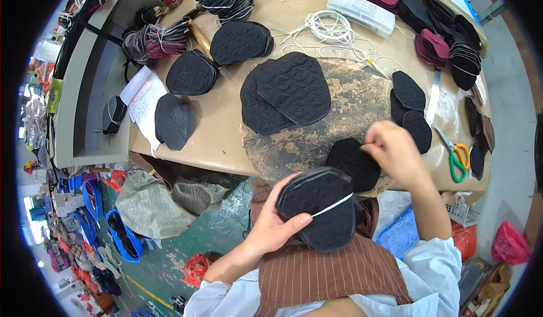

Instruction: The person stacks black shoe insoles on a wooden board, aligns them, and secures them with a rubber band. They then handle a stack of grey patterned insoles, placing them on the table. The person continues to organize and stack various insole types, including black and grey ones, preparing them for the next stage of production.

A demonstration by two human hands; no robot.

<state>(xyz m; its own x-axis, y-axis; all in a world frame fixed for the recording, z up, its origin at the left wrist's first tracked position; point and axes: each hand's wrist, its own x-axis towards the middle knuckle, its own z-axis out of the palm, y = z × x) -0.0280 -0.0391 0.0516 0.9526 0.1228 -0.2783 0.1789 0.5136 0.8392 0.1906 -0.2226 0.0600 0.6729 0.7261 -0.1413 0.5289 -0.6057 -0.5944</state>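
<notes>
In my left hand (273, 222) is a thick stack of black rounded fabric pieces (325, 226), held above my lap with the thumb across its top. A white band (334, 205) runs around that stack. My right hand (394, 153) is closed in a pinch over the right edge of a dark fabric piece (352, 165), which lies at the near edge of a worn round board (356, 99). What its fingertips hold, if anything, is hidden. Farther back on the board, two black quilted piles (294, 88) overlap. Smaller black pieces (409, 90) rest at the board's right edge.
Scissors with green and orange handles (457, 157) lie at the right, near a metal ruler (434, 99). Behind the board are a coil of white cord (328, 28) and a clear plastic box (361, 12). More black stacks (240, 41), a wooden handle (199, 37) and papers (144, 105) are on the left.
</notes>
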